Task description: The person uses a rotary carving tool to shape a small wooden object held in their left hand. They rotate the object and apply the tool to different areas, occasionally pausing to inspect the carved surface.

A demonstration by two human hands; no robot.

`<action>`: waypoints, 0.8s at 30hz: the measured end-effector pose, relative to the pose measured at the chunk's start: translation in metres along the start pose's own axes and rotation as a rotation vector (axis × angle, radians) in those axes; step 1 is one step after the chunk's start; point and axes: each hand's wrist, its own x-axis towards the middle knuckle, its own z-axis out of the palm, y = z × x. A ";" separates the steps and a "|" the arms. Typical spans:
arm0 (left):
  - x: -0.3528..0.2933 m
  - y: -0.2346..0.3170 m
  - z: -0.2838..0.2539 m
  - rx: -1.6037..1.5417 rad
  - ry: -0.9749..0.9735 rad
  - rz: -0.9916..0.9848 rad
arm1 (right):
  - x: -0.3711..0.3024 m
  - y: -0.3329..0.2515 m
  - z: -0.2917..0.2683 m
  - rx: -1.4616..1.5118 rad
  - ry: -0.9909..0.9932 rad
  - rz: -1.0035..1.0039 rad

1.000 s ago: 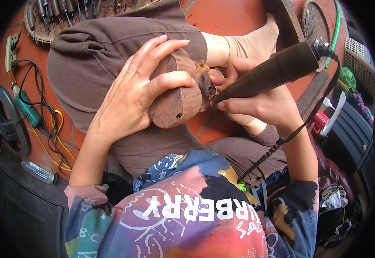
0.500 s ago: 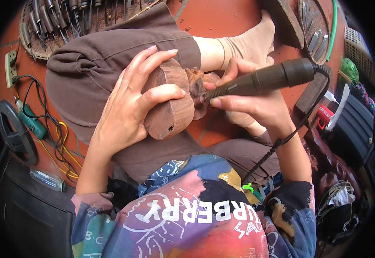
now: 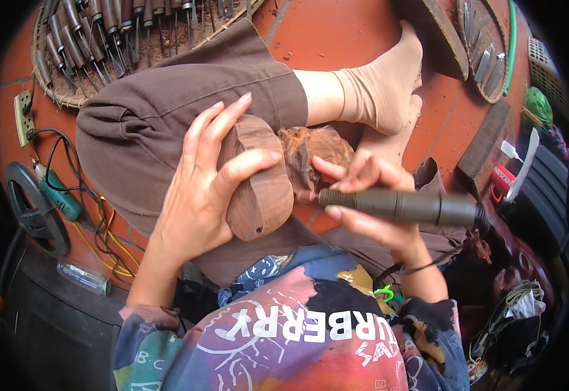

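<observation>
My left hand [image 3: 200, 179] grips a brown wooden carving by its thick, smooth, rounded base [image 3: 258, 189], thumb across the top and fingers spread along the far side. To the right of the base, the carving's rough, irregular part [image 3: 314, 153] faces my right hand. Between the thumb and fingers of my right hand [image 3: 376, 202] is a dark rotary handpiece [image 3: 415, 207], lying nearly level with its back end to the right. Its small tip [image 3: 306, 196] meets or almost meets the near side of the rough part; actual contact I cannot tell.
A woven tray [image 3: 69, 101] of chisels lies far left, and a smaller tray [image 3: 493, 85] of metal bits far right. A power strip [image 3: 24, 117], cords and a green tool [image 3: 59, 195] are at left. Wooden blocks [image 3: 486, 143] stand at right beside a black container [image 3: 545, 202].
The handpiece has swung from slanting up to the right to nearly level, its back end dropping toward me. My right hand has come nearer, uncovering more of the carving's rough part.
</observation>
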 end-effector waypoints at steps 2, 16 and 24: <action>-0.008 0.007 0.003 0.002 0.017 -0.044 | -0.011 0.002 0.007 -0.099 0.025 -0.066; -0.021 0.002 0.013 0.080 0.045 -0.011 | -0.035 0.009 0.041 -0.044 0.329 -0.031; -0.019 0.001 0.014 0.080 0.047 -0.006 | -0.034 0.017 0.049 -0.028 0.478 -0.087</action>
